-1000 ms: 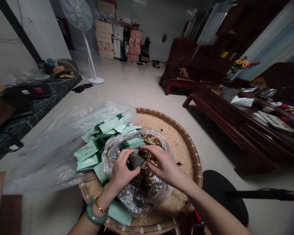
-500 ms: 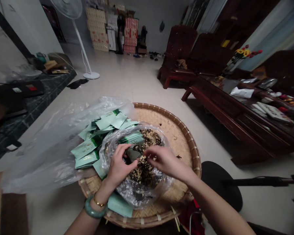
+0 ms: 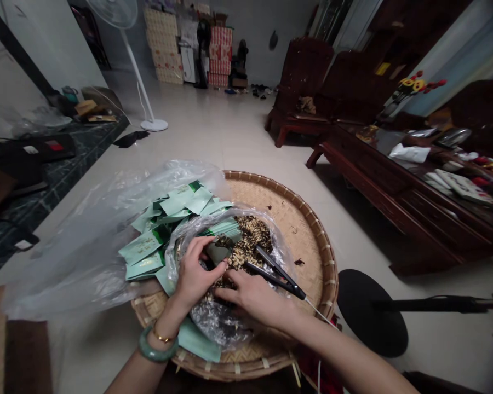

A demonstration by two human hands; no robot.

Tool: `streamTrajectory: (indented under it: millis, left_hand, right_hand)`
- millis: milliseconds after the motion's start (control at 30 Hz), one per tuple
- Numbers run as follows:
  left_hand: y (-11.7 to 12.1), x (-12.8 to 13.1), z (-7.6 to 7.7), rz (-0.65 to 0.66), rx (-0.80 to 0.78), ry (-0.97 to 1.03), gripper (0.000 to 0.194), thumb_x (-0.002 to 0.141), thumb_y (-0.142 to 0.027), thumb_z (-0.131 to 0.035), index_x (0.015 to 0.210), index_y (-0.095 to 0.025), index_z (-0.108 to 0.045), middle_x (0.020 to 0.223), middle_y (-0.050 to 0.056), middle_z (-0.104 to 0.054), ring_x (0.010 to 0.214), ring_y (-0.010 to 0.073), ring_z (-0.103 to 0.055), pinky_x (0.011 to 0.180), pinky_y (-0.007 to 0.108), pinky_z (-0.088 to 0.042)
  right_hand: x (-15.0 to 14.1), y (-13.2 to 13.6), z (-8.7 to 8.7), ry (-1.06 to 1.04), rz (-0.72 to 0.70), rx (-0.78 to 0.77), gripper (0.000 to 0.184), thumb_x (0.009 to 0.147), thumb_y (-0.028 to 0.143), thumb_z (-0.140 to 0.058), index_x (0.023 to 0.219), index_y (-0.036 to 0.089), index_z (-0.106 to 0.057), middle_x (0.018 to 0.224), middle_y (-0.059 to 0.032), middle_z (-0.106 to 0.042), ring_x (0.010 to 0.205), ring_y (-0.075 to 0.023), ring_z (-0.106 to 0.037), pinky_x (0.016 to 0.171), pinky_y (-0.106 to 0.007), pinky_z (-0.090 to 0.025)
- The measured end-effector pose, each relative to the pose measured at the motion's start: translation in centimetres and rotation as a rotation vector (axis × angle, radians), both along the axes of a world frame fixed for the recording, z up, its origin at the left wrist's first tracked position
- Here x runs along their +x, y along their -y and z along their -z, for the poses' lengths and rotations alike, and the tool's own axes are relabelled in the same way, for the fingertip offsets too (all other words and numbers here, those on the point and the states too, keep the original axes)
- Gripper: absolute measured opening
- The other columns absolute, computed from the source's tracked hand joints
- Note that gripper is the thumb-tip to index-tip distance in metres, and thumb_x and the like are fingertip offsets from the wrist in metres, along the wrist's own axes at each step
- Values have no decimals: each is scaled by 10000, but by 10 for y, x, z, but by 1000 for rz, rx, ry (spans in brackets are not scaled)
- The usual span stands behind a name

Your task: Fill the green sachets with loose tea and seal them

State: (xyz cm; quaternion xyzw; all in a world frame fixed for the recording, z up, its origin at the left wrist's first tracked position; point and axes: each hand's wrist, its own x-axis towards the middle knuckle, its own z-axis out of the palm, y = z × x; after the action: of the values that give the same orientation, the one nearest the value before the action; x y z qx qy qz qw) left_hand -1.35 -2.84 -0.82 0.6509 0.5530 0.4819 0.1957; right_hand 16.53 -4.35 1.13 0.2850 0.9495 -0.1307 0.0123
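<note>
My left hand (image 3: 198, 271) grips a pale green packet (image 3: 218, 253) between thumb and fingers; dark dried leaves show at the packet's mouth. My right hand (image 3: 248, 295) reaches low over the loose dried mix (image 3: 250, 238) of dark bits and pale grains, fingers apart and touching it. A clear plastic bag (image 3: 219, 325) spreads around this mix. Just beyond my right hand lies a black hair straightener (image 3: 281, 275), its arms apart and its white cord trailing right. A row of green packets (image 3: 224, 229) stands inside the bag, behind my left hand.
Everything rests on a round woven bamboo tray (image 3: 312, 241). More green packets (image 3: 148, 249) are heaped at its left on a large plastic sheet (image 3: 86, 246). A black round stand base (image 3: 372, 314) is close at right. Beyond are a wooden table (image 3: 378, 197) and a white fan (image 3: 154, 125).
My right hand has moved from beside the packet's mouth down and toward me, into the mix. The hair straightener now shows past it. My left hand stays on the packet.
</note>
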Motion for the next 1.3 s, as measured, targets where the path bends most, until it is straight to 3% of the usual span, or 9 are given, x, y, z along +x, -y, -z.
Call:
streamTrajectory:
  millis: [133, 333, 467, 633, 833, 967, 1067, 1133, 1300]
  left_hand:
    - [0, -1, 1, -5, -7, -2, 372, 723, -223, -666, 1081, -183, -570, 1047, 65, -593, 926, 209, -591, 639, 275, -523]
    - [0, -4, 2, -19, 32, 9, 369, 723, -214, -663, 1078, -176, -568, 1035, 67, -592, 906, 200, -589, 633, 267, -524]
    - [0, -5, 2, -24, 39, 9, 368, 730, -222, -660, 1083, -181, -566, 1041, 68, -594, 929, 205, -589, 660, 278, -531]
    - [-1, -5, 3, -23, 38, 21, 361, 729, -228, -660, 1075, -184, -568, 1043, 74, -598, 928, 213, -594, 650, 283, -532]
    - [2, -4, 3, 28, 33, -8, 393, 724, -209, -661, 1102, -201, -558, 1064, 73, -590, 967, 220, -594, 709, 316, -537]
    - [3, -2, 2, 50, 42, -26, 412, 709, -192, -658, 1107, -202, -552, 1063, 73, -588, 981, 227, -591, 763, 352, -535]
    - [4, -1, 1, 58, 46, -31, 418, 703, -175, -653, 1108, -203, -551, 1063, 70, -586, 1003, 233, -587, 806, 370, -526]
    - [4, -1, 1, 65, 43, -32, 426, 704, -166, -652, 1115, -210, -549, 1063, 67, -584, 1007, 234, -587, 822, 376, -522]
    - [6, 0, 1, 67, 19, -21, 429, 710, -161, -661, 1120, -211, -546, 1083, 72, -577, 1028, 238, -580, 842, 381, -515]
  right_hand:
    - [0, -6, 3, -74, 29, -58, 374, 808, 290, -678, 1172, 259, -600, 1144, -85, -561, 975, -229, -574, 763, -302, -483]
    - [0, -19, 7, -246, 285, -173, 344, 803, 241, -654, 1145, 220, -618, 1138, -88, -555, 954, -207, -603, 789, -298, -490]
    - [2, -25, 8, -400, 356, -220, 270, 798, 173, -636, 1066, 203, -657, 1066, -72, -600, 932, -187, -616, 806, -288, -491]
    - [8, -32, 4, -602, 469, -337, 152, 751, 114, -626, 860, 182, -707, 826, -28, -699, 761, -163, -644, 706, -260, -491]
    - [21, -42, -20, -794, 662, -680, 127, 722, 220, -622, 819, 165, -682, 631, 20, -650, 491, -101, -574, 487, -214, -460]
    - [18, -48, -53, -881, 633, -578, 131, 734, 224, -623, 837, 172, -685, 595, 24, -632, 504, -98, -564, 484, -216, -452]
    - [7, -51, -71, -819, 526, -397, 122, 734, 172, -633, 832, 192, -703, 732, -4, -698, 650, -129, -627, 590, -254, -505]
    - [0, -53, -75, -755, 468, -336, 154, 733, 151, -647, 865, 199, -710, 824, -17, -720, 728, -145, -653, 657, -278, -531]
    - [-7, -49, -73, -750, 454, -360, 282, 762, 141, -633, 1038, 182, -670, 989, -61, -711, 792, -153, -685, 696, -288, -573]
